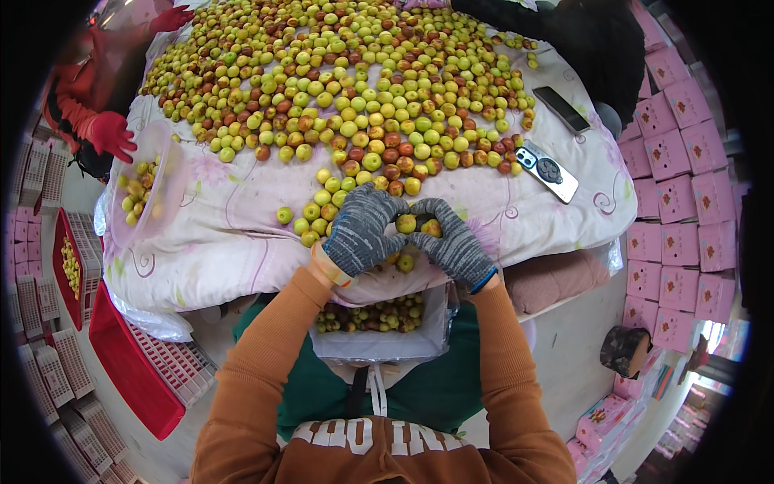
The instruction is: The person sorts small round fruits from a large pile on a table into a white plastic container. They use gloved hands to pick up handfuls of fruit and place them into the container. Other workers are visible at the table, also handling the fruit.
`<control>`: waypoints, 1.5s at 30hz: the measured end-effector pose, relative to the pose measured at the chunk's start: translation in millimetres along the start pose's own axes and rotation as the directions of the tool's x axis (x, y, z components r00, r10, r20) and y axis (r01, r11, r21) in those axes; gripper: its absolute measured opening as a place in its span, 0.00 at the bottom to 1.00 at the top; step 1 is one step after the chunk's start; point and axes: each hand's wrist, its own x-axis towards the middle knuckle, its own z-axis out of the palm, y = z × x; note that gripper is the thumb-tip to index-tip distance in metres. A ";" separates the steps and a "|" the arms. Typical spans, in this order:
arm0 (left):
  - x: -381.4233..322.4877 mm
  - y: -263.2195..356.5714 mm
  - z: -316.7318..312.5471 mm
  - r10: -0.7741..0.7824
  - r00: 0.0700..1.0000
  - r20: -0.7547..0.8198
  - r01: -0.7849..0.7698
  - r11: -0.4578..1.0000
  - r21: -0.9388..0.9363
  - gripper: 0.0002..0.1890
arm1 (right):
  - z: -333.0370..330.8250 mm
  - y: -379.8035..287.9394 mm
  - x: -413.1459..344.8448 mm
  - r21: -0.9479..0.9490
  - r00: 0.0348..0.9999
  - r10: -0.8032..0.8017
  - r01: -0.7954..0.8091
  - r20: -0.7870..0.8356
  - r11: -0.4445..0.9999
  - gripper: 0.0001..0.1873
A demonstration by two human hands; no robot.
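Green-yellow and red-brown jujubes (pixel 375 109) spread over a floral cloth-covered table (pixel 199 236). My left hand (pixel 366 230), in a grey knitted glove, curls thumb and forefinger around a jujube (pixel 406 223). My right hand (pixel 456 242), gloved alike, faces it and pinches a browner jujube (pixel 431 227). The fingertips of the two hands nearly meet around the fruit. Just below them, more jujubes (pixel 404 262) are at the table's front edge. Under this edge, between my knees, a pale plastic-lined bin (pixel 381 348) holds many brownish jujubes (pixel 369 317).
At left, a red-gloved co-worker's hand (pixel 113 136) is beside a translucent basin (pixel 172 181) containing jujubes. Two phones, one dark (pixel 561 109) and one silver (pixel 547 171), lie at right. Red-lined crates (pixel 136 357) stand on the left floor; pink boxes (pixel 677 199) are stacked right.
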 end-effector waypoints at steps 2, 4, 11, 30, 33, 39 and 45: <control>-1.0 1.7 -0.3 0.022 1.000 -0.009 -0.022 0.999 0.027 0.20 | 1.9 -2.1 -1.2 0.021 0.999 0.048 -0.048 -0.009 0.999 0.25; -1.6 3.7 -2.7 -0.014 0.999 0.052 0.012 0.999 0.044 0.20 | 3.9 -3.6 -0.4 0.063 0.997 0.079 -0.078 -0.009 0.995 0.24; -7.2 11.7 -14.5 0.000 1.000 -0.023 -0.005 0.977 -0.211 0.19 | 3.2 1.5 2.3 0.064 0.998 0.035 -0.038 0.049 0.997 0.21; -13.7 3.3 18.0 -0.084 0.883 0.461 -0.097 0.929 0.357 0.11 | -16.4 3.4 -17.4 -0.104 0.942 0.190 -0.167 0.276 0.980 0.18; -17.9 -1.1 4.3 -0.115 0.981 0.154 0.123 0.991 -0.048 0.19 | -18.1 -3.2 -17.0 -0.172 0.971 0.146 -0.114 0.188 0.979 0.26; -23.5 0.6 5.1 -0.184 0.978 0.098 0.204 0.936 -0.288 0.24 | 0.6 -16.4 -13.3 -0.131 0.996 -0.012 0.023 0.087 0.991 0.35; -24.6 5.1 4.2 -0.187 0.977 0.099 0.211 0.898 -0.386 0.18 | 10.8 -20.8 -13.1 -0.060 0.994 0.028 -0.021 0.105 0.998 0.36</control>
